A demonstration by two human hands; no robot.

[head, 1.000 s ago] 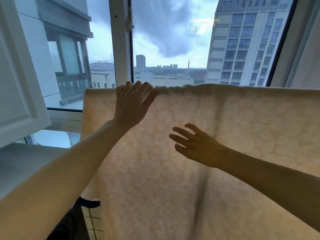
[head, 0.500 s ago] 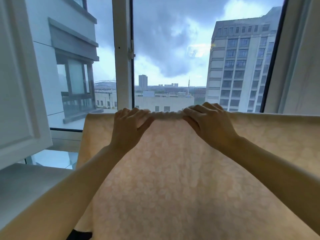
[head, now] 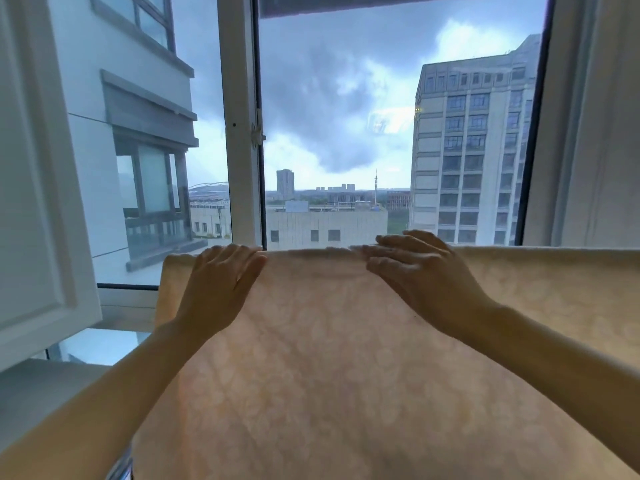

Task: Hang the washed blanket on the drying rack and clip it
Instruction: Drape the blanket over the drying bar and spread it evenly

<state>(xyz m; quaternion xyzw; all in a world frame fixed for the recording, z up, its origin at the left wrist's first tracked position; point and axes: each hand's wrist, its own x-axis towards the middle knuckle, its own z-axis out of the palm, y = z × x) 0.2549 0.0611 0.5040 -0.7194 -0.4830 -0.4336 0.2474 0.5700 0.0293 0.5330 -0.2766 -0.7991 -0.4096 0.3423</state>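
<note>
A pale peach blanket with a faint round pattern hangs in front of me, folded over a horizontal bar that it hides. Its top fold runs from left of centre to the right edge. My left hand lies on the fold near the blanket's left end, fingers curled over the top. My right hand rests on the fold to the right of it, fingers bent and pressing the cloth. The rack itself and any clips are out of sight.
A window stands right behind the blanket, with a white frame post at its middle. An open white sash juts in at the left. A pale ledge lies at lower left. A curtain or wall borders the right.
My right hand rose from the blanket's face to the top fold, then slid right along it. My left hand stayed on the fold. The view tilted upward.
</note>
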